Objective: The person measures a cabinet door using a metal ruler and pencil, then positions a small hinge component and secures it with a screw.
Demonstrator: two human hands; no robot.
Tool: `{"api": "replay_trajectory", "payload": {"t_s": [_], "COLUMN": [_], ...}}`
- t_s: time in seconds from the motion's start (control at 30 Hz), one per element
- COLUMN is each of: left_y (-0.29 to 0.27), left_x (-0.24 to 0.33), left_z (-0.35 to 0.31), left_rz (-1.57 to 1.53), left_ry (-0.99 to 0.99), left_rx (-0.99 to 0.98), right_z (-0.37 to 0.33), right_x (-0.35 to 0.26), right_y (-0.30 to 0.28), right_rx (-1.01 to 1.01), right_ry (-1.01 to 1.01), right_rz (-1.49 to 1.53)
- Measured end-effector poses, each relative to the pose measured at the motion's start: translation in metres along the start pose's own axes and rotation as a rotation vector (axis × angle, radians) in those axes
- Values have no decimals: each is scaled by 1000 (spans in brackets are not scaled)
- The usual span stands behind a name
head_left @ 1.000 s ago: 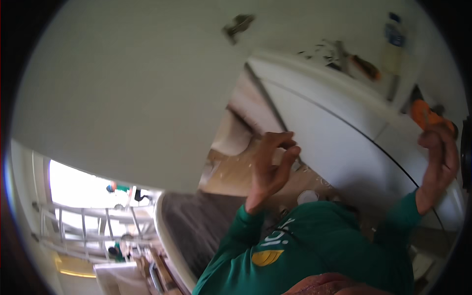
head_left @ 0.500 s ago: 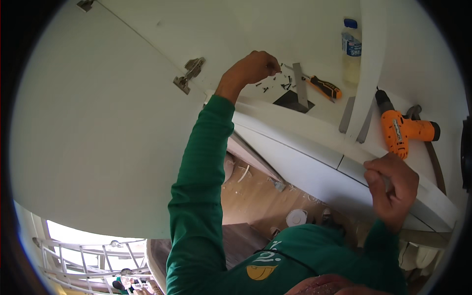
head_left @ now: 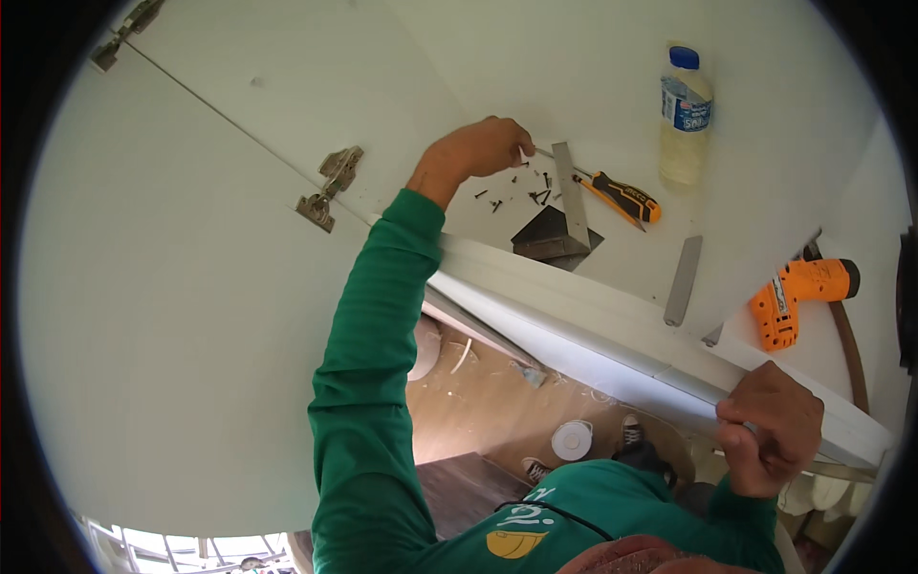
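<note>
My left hand (head_left: 478, 151) is over the white cabinet floor with its fingertips pinched together. What they hold, if anything, is too small to make out. Just beside the fingertips are several dark screws (head_left: 546, 180) and the shaft tip of a screwdriver (head_left: 626, 196) with a black and yellow handle. A metal try square (head_left: 571, 196) lies among them, its blade across the screwdriver's shaft. Near the cabinet's front edge at right, my right hand (head_left: 776, 430) is closed, thumb against curled fingers. Anything inside its grip is hidden.
A blue-capped bottle (head_left: 685, 129) stands behind the screwdriver. An orange cordless drill (head_left: 794, 292) and a hammer (head_left: 849, 354) lie beyond the divider, which partly hides them. A large white door (head_left: 172, 316) with metal hinges (head_left: 328, 188) fills the left. Below, a white round tub (head_left: 572, 440) sits on the floor.
The view has shifted, so the divider now covers the drill's front. My left hand remains pinched near the screws. My right hand appears lower, with its fingers more tightly closed.
</note>
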State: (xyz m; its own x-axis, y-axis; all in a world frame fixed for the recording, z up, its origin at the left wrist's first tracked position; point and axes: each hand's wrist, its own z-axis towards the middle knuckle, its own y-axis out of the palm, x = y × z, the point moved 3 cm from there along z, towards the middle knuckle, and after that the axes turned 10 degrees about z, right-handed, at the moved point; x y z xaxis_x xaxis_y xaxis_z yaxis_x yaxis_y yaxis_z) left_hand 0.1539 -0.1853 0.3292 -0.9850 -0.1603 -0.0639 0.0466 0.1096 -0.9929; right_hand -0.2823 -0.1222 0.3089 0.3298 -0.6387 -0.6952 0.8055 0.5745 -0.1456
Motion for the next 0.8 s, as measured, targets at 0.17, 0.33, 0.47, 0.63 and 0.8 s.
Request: {"api": "replay_trajectory", "payload": {"t_s": [0.17, 0.33, 0.47, 0.63, 0.8], "left_y": [-28, -11, 17, 33, 36], "left_x": [-25, -51, -58, -45, -37], "left_z": [2, 26, 50, 49, 44], "left_rz": [-30, -34, -14, -101, -51], "left_ry": [-29, -36, 99, 85, 128], "left_rx": [98, 13, -10, -89, -25], "right_z": [-6, -1, 8, 15, 34], "right_x": [0, 3, 2, -8, -29], "right_y": [5, 7, 5, -5, -53], "right_rx": [124, 145, 126, -25, -75], "right_ry": [100, 83, -8, 174, 238], "right_rz": [-86, -126, -185, -107, -440]}}
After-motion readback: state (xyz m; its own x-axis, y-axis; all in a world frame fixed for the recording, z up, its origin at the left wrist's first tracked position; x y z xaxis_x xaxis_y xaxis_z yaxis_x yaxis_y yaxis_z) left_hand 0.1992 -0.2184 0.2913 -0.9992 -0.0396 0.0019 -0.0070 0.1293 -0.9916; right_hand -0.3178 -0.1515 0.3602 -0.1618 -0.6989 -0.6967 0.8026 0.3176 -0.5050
